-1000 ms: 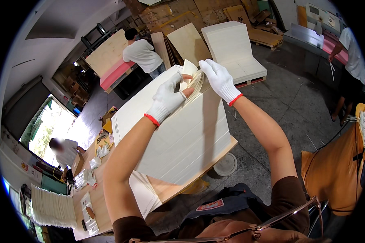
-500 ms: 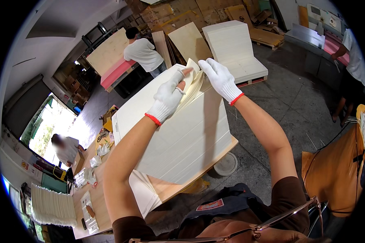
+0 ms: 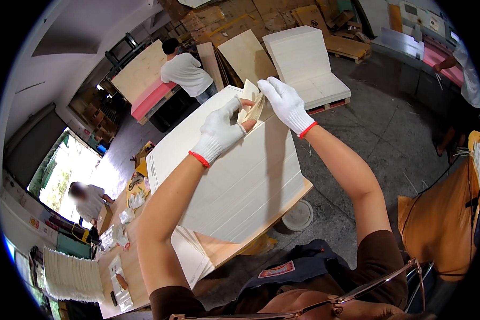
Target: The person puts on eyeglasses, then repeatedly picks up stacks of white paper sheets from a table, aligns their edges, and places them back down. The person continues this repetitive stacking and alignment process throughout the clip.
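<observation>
Head view, looking down. Two white-gloved hands w/ red cuffs meet at the far edge of a big cream sheet stack (image 3: 234, 181). Left hand (image 3: 218, 133) and right hand (image 3: 285, 104) both pinch a lifted sheet corner (image 3: 252, 104), fingers closed on it. Stack lies on a wood surface (image 3: 224, 250) running near-left. Far: a person in a white shirt (image 3: 186, 72) by a pink pallet (image 3: 152, 98); another cream stack (image 3: 304, 64) far right. Grey concrete floor (image 3: 368, 128) at right.
</observation>
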The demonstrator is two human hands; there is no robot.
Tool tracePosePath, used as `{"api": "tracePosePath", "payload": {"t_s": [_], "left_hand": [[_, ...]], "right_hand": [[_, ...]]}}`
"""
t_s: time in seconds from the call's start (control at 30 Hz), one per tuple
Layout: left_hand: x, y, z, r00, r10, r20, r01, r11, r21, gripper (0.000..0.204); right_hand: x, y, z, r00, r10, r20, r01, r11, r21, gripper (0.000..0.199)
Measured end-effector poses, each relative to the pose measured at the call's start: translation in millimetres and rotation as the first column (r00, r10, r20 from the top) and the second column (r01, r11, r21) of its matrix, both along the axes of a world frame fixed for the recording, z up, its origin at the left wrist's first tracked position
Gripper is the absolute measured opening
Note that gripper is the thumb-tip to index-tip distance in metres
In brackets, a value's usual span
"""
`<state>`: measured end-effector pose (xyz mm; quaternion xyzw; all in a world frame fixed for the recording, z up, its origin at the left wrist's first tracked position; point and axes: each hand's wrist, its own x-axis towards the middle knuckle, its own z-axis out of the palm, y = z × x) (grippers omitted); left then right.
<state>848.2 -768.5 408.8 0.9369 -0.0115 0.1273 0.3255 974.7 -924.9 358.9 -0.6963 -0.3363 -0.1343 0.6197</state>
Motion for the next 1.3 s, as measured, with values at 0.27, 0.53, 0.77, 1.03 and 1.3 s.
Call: {"api": "tracePosePath", "payload": {"t_s": [0.27, 0.53, 0.77, 1.03, 1.3], "left_hand": [[0.2, 6.0, -6.7, 0.988, -0.066, 0.138, 0.063, 0.998, 0.026, 0.042], [-6.9, -2.9, 2.5, 0.982, -0.004, 0.189, -0.016, 0.994, 0.104, 0.041], [-5.4, -3.8, 4.3, 0.992, -0.006, 0.123, -0.018, 0.981, 0.195, 0.028], [-5.0, -6.1, 5.3, 0.998, 0.055, 0.039, -0.06, 0.99, 0.129, 0.028], [-4.1, -2.4, 3.3, 0.998, 0.022, 0.05, -0.029, 0.991, 0.127, 0.041]], "right_hand": [[2.3, -11.0, 0.7, 1.0, -0.017, 0.023, 0.02, 0.994, -0.108, 0.062], [0.5, -50.4, 23.0, 0.946, 0.046, 0.32, 0.206, 0.678, -0.706, 0.057], [11.1, -27.4, 24.4, 0.958, 0.073, 0.276, 0.051, 0.908, -0.416, 0.054], [0.9, -11.9, 7.3, 0.973, 0.152, -0.175, -0.167, 0.983, -0.072, 0.055], [7.7, -9.1, -2.3, 0.98, 0.141, -0.14, -0.151, 0.987, -0.059, 0.053]]}}
